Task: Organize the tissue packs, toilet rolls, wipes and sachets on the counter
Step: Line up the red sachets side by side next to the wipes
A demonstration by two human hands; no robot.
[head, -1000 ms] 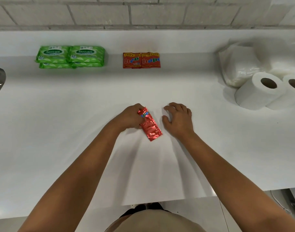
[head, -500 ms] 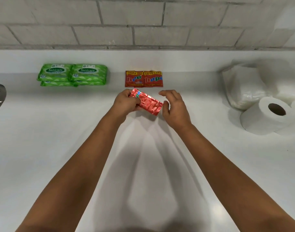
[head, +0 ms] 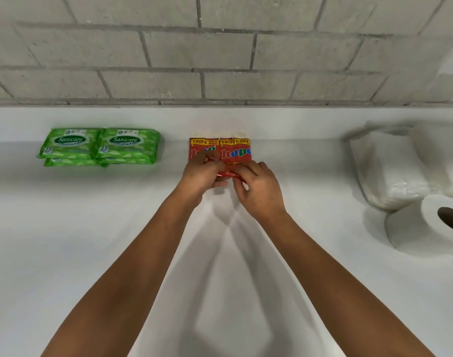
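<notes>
Red sachet (head: pixel 229 173): it is held by both hands, just in front of the two red sachets at the back.
Left hand (head: pixel 203 175): its fingers curl round the left end of the red sachet and grip it.
Right hand (head: pixel 258 188): its fingers curl and pinch the right end of the same sachet.
Two red sachets at the back (head: pixel 221 150): they lean side by side, touching, against the back edge of the counter (head: pixel 65 228).
Green wipes (head: pixel 99 146): they lie in two stacks side by side, well to the left of the two red sachets.
Toilet roll (head: pixel 426 228): it lies on its side, far to the right of the two red sachets.
Tissue pack (head: pixel 390 168): it is white and sits just behind the toilet roll.
</notes>
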